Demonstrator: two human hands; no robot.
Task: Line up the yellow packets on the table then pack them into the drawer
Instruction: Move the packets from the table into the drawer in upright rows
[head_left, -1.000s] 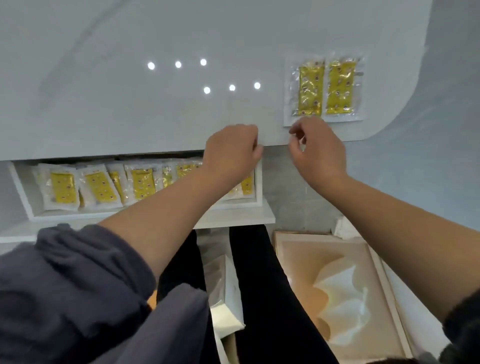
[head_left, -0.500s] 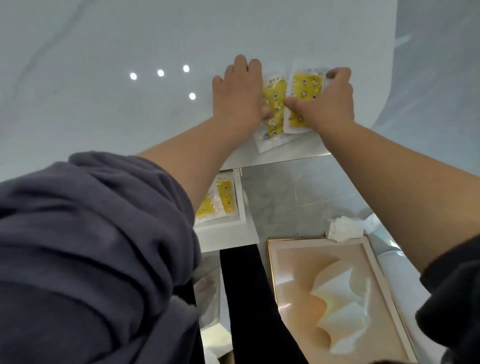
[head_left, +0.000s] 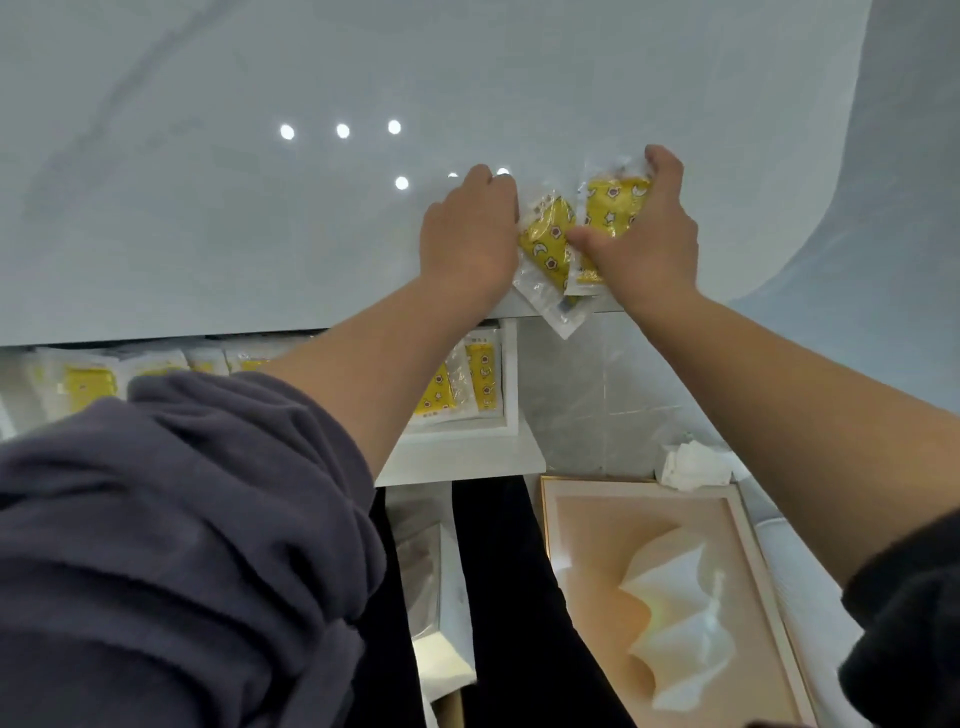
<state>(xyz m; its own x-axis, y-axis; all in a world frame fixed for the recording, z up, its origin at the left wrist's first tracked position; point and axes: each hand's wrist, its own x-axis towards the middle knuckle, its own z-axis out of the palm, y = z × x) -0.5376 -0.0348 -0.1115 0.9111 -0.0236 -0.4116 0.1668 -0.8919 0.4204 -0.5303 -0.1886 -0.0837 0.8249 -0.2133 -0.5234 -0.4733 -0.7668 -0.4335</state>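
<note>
A second ago our hands hung empty at the table's (head_left: 208, 249) near edge, with the last two packets lying flat. Now our left hand (head_left: 467, 241) pinches the left packet (head_left: 548, 244) (tilted, one corner past that edge). Our right hand (head_left: 647, 249) curls over the right packet (head_left: 613, 200), thumb pressed down. We judge both are headed for the open drawer (head_left: 511, 379) below, which is already well stocked.

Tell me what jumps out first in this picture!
Two bright yellow star-printed packets sit near the table's front edge: the right hand grips the right packet, and the left hand touches the tilted packet beside it. Below the edge, the open drawer holds more yellow packets.
</note>
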